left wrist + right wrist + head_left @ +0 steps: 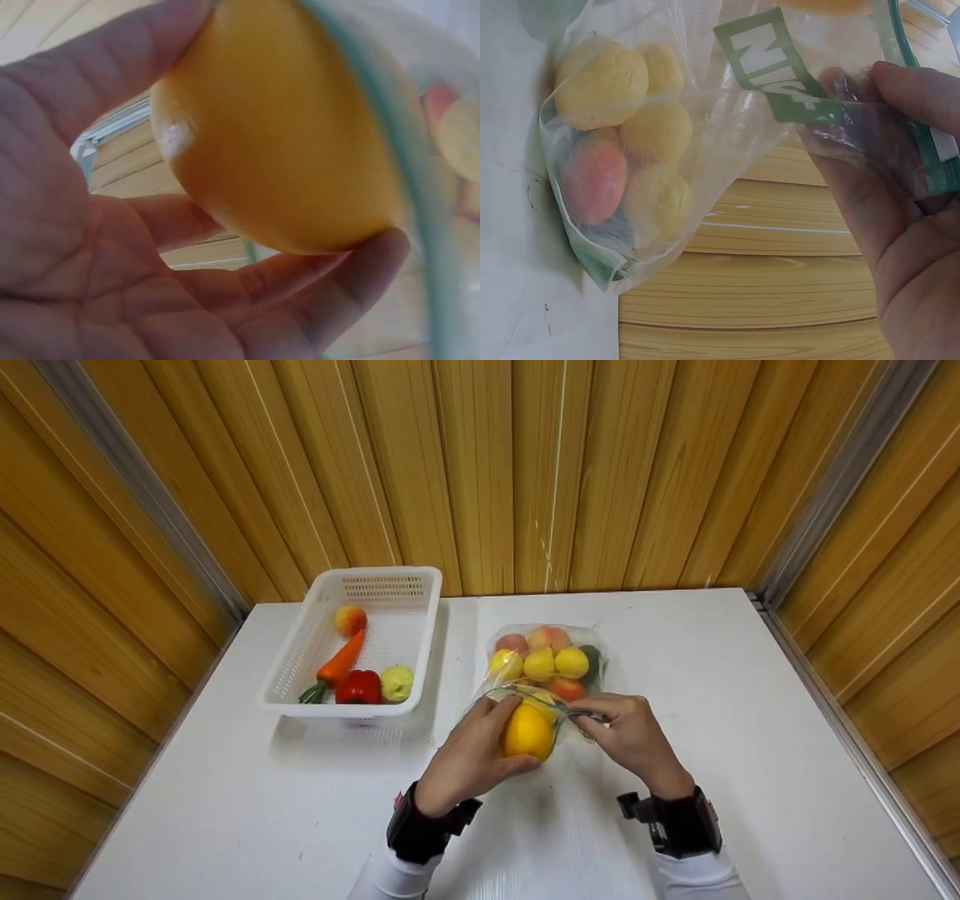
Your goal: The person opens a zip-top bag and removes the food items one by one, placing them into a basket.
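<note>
My left hand (472, 746) grips a smooth yellow-orange fruit (528, 733), perhaps a lemon or an orange, at the mouth of a clear zip bag (491, 649). In the left wrist view, thumb and fingers curl round the fruit (277, 127), and the bag's green zip edge (390, 127) crosses in front of it. My right hand (619, 731) pinches the bag's rim on the other side; the right wrist view shows the green seal (904, 37) by its thumb. Several yellow fruits (604, 82), reddish peaches (550, 638) and something dark green (592, 664) lie inside the bag.
To the left, a white plastic basket (431, 645) holds a peach (350, 620), a carrot (343, 658), a red bell pepper (358, 688) and a pale green fruit or vegetable (397, 683). Wood-patterned walls (480, 472) enclose the white table (720, 675).
</note>
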